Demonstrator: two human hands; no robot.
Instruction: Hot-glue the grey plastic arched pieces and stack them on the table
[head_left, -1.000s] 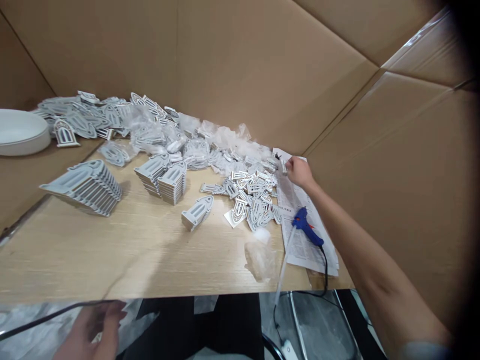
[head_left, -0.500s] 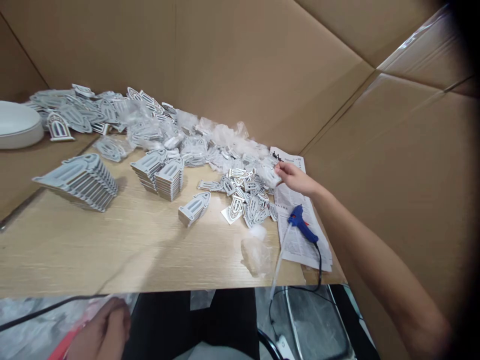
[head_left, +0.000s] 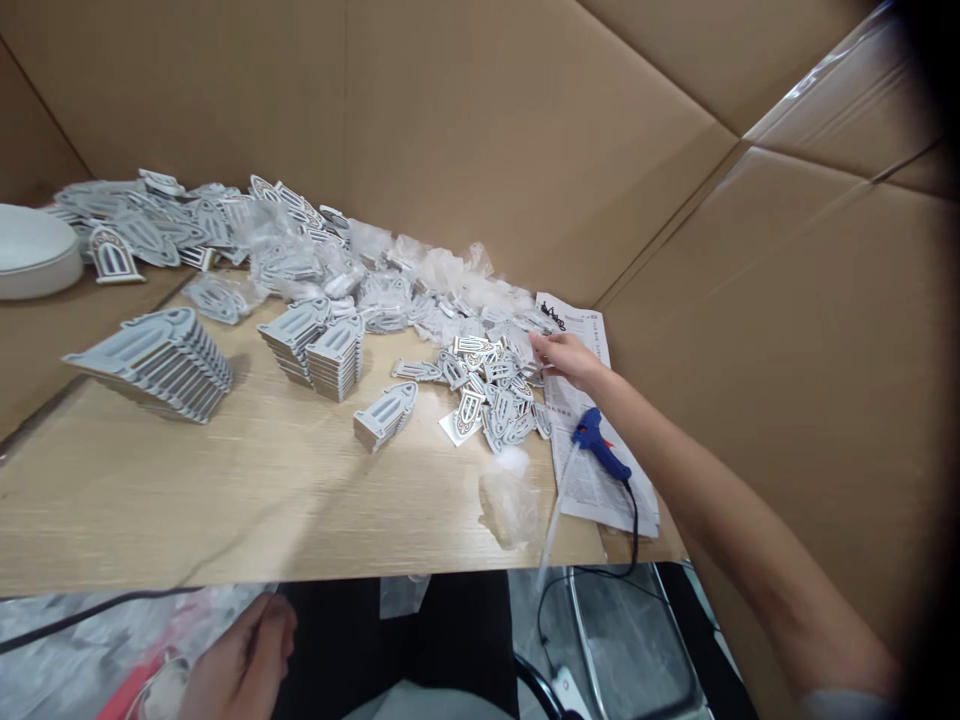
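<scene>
At the right end of a heap of small grey arched window-shaped pieces [head_left: 506, 405], my right hand [head_left: 566, 358] reaches in with fingers drawn together. Its fingertips touch the edge of the clear bags and loose pieces; what lies between them is hidden. My left hand [head_left: 244, 650] is below the table's front edge by my lap, its fingers curled closed. Whether it holds anything cannot be seen. Left of the heap stand a short stack of arched pieces [head_left: 385, 415], a double stack [head_left: 336, 358] and a long leaning stack [head_left: 161, 365].
A blue glue gun [head_left: 600, 443] with a cord lies on newspaper [head_left: 592, 500] at the right. Crumpled clear plastic [head_left: 510, 508] is near the front edge. Bagged pieces [head_left: 442, 285] line the cardboard wall [head_left: 465, 130]. A white round container [head_left: 34, 255] stands far left.
My right hand has moved slightly left and lower along the heap's right edge. My left hand has shifted right and is a little more in view. The stacks and glue gun stay put.
</scene>
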